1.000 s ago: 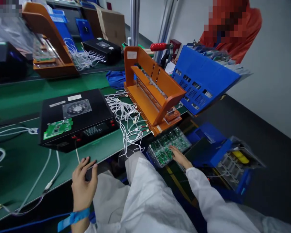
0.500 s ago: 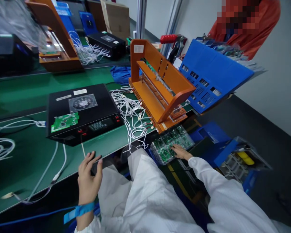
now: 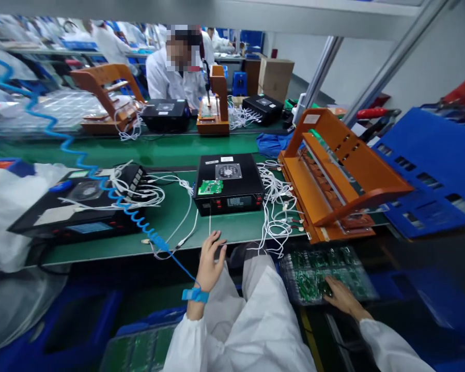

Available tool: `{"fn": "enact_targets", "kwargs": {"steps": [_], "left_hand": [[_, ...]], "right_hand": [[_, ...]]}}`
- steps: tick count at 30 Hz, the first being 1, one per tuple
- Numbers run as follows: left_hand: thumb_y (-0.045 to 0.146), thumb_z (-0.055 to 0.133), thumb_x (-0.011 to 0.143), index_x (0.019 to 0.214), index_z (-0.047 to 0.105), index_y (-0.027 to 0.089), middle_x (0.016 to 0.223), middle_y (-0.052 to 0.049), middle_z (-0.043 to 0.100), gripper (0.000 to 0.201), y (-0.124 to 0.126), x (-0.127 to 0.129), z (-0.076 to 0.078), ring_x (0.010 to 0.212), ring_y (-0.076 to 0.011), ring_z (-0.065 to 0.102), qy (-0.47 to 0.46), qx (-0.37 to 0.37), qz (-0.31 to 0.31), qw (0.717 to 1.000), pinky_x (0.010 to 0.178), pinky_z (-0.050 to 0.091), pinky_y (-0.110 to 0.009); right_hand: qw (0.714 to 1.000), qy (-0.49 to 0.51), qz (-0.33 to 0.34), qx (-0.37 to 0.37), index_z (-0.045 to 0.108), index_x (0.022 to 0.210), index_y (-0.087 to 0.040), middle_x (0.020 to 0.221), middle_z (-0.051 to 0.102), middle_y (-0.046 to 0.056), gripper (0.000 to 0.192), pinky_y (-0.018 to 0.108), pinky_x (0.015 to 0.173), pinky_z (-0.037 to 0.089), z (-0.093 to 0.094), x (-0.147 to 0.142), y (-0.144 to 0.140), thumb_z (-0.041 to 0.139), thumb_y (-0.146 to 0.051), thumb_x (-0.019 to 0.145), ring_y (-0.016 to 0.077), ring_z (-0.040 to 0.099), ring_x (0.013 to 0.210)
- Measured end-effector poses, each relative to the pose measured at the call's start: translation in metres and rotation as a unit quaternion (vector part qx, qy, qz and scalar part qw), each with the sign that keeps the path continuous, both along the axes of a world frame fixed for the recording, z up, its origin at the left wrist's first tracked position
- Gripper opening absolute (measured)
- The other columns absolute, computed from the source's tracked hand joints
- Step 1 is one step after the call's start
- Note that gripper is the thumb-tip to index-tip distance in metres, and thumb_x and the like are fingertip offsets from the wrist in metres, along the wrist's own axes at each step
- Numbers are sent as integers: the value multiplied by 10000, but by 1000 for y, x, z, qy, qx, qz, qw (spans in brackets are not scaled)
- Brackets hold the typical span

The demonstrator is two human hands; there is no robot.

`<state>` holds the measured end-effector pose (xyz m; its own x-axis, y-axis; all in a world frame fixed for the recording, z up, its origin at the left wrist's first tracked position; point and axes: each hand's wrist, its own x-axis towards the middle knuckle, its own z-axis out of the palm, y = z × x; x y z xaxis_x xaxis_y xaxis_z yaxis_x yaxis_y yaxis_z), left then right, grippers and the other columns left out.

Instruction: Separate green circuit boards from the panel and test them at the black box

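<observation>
My left hand hovers at the table's front edge with its fingers apart, holding nothing. A blue strap with a coiled cord circles that wrist. Low on the right, my right hand reaches into a clear tray of green circuit boards. Its fingers are bent around the edge of a circuit board, and the fingertips are partly hidden. In front of my left hand stands a black box with a fan and a small screen. A loose green circuit board lies on top of it.
An orange fixture stands at the right, with white cables running to it. Beside it leans a blue crate. Another black box is at the left. More boards lie in a tray below. A co-worker sits opposite.
My view has swung left and up, bringing the left box and co-workers into sight. My right hand stays at the tray, its fingers now more bent. My left hand remains spread near the edge.
</observation>
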<state>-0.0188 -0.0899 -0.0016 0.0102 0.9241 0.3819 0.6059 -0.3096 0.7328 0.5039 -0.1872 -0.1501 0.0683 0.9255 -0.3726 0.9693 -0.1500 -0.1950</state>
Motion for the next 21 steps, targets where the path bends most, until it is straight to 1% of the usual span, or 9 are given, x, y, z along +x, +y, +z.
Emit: {"fn": "enact_targets", "kwargs": {"steps": [4,6,8,9,12,15,17,19,21], "left_hand": [[293,501,987,1116,663,210,1384,-123,573,224,0,-1,0,1403,-277,426,-19,-16,-6,1000,1143,387,-541],[314,506,984,1096,676,217,1384,-121,574,226,0,-3,4,1405,-280,426,-35,-28,-8,999,1144,386,-537],[339,518,977,1078,689,224,1341,-117,602,230,-3,-3,12,1397,-282,436,-58,-47,-4,997,1147,381,-532],[351,526,973,1075,692,228,1307,-113,620,231,-7,-1,18,1384,-282,451,-74,-60,0,995,1150,376,-531],[392,548,959,1113,679,244,1263,-100,627,251,-33,16,40,1310,-272,522,-160,-125,-13,979,1125,416,-498],[436,586,933,1301,587,264,1428,-115,517,406,-69,47,57,1365,-282,471,-290,-234,-93,923,1053,503,-429],[448,647,894,1482,401,273,1566,-125,368,662,-89,67,61,1449,-307,359,-357,-262,-124,888,1086,478,-423],[458,675,874,1569,197,291,1655,-104,174,860,-101,79,61,1516,-306,202,-392,-260,-95,877,1175,375,-425],[468,668,879,1586,53,321,1681,-60,40,948,-103,82,61,1542,-271,79,-412,-250,-37,875,1238,251,-409]], "right_hand": [[997,18,-80,12,621,1169,-169,1192,676,195,584,479,969,494,10,-7,-6,553,-505,697,384,629,1144],[988,8,-148,51,584,1206,-122,1136,683,232,671,491,899,518,25,-23,-6,518,-585,725,414,646,1090],[976,28,-194,94,555,1221,-113,1046,704,219,720,474,827,540,49,-51,-4,518,-651,743,410,677,1004],[973,59,-189,116,554,1207,-135,1017,713,189,695,449,805,548,63,-71,-2,531,-666,759,386,690,968],[964,131,-103,208,569,1110,-198,1001,713,119,540,374,754,553,118,-146,8,616,-626,784,307,702,909],[918,177,-16,353,564,1052,-203,909,690,76,385,338,736,537,176,-231,26,640,-514,839,244,683,810],[885,210,11,416,554,1045,-199,899,667,75,305,325,734,533,207,-283,38,630,-442,877,225,662,814],[872,239,40,425,546,1039,-201,897,651,76,248,340,731,534,226,-325,46,609,-397,900,227,643,815],[869,263,49,416,540,1105,-199,960,649,97,269,385,763,542,233,-354,48,592,-381,913,254,636,869]]}}
